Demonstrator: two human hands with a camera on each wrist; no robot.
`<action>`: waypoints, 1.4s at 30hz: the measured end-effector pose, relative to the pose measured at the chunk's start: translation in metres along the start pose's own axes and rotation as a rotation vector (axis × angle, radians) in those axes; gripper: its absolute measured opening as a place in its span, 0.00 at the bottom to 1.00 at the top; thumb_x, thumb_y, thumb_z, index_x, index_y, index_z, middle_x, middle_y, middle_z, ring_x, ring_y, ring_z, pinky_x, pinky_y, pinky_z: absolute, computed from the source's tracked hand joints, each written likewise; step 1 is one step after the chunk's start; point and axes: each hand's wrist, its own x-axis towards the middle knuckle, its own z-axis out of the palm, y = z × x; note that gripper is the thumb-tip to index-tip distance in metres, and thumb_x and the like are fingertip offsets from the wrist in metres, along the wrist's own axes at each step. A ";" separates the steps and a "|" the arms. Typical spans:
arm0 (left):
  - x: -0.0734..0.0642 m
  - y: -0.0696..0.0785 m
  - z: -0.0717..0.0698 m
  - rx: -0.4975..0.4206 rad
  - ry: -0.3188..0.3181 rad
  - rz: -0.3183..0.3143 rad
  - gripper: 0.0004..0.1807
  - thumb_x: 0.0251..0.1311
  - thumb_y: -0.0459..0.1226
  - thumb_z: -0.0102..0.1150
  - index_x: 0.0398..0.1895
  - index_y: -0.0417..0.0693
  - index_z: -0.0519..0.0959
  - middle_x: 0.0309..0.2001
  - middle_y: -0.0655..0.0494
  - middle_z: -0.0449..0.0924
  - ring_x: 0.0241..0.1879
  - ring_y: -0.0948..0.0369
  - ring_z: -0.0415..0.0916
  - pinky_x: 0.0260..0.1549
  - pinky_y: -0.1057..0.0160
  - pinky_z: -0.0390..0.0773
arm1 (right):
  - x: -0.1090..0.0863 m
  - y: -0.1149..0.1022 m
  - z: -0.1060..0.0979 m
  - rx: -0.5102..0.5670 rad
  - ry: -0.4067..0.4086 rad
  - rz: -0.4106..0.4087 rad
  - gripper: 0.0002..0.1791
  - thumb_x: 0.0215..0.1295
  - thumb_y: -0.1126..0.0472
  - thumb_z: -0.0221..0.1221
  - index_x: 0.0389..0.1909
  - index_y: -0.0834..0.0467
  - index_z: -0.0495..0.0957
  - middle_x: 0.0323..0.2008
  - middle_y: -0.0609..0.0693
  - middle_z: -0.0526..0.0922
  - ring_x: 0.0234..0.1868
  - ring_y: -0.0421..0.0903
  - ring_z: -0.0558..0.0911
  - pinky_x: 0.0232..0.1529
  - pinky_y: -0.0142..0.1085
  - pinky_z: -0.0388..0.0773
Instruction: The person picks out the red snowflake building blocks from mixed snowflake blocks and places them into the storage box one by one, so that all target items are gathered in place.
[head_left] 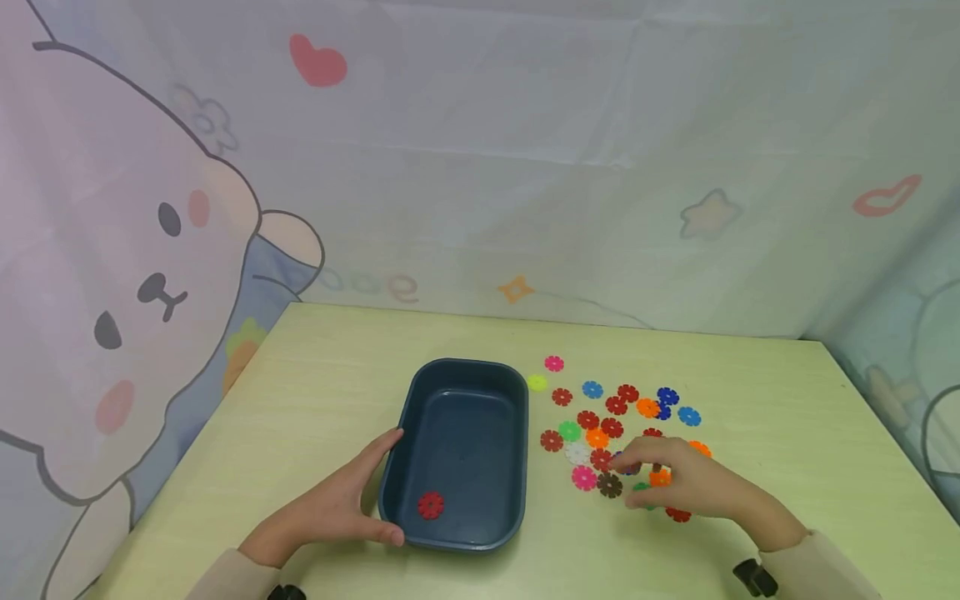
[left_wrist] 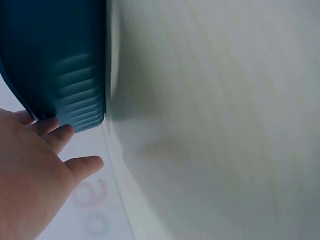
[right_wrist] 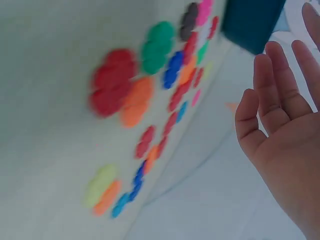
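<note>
My left hand is at the left side of a dark blue-grey plastic tray, thumb and forefinger spread along its rim. In the left wrist view, its fingertips touch the tray's outer wall. One red notched plastic disc lies inside the tray near its front. My right hand hovers over loose notched discs to the right, thumb and fingers apart with nothing between them. Nearest its fingertips are a brown disc and a red disc. A green disc is partly hidden under the hand.
Several more discs are spread right of the tray, among them a white one, a pink one and a light blue one. The pale wooden table ends at a printed cloth backdrop.
</note>
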 end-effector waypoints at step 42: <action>0.000 0.001 0.000 -0.012 -0.002 0.008 0.65 0.43 0.51 0.76 0.77 0.49 0.41 0.76 0.46 0.43 0.73 0.44 0.45 0.61 0.35 0.58 | -0.049 0.060 0.001 -0.174 -0.012 0.174 0.15 0.54 0.55 0.70 0.43 0.54 0.84 0.38 0.39 0.81 0.36 0.33 0.73 0.40 0.30 0.76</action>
